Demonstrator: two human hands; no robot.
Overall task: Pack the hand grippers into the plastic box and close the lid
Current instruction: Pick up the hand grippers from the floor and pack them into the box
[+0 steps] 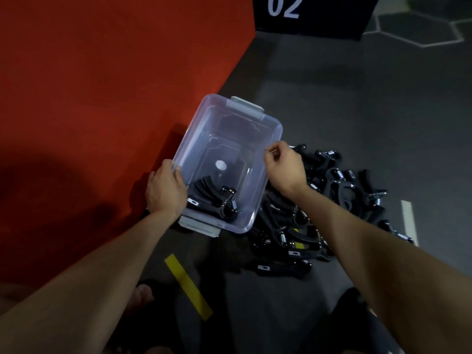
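Note:
A clear plastic box with grey latches at both ends stands open on the dark floor, beside the red mat. One or two black hand grippers lie in its near corner. My left hand grips the box's near left rim. My right hand pinches the right rim with curled fingers. A pile of several black hand grippers with metal springs lies on the floor just right of the box. No lid is visible.
The red mat covers the left side. A black block marked 02 stands at the far top. Yellow tape and a white strip mark the floor. My feet show at the bottom edge.

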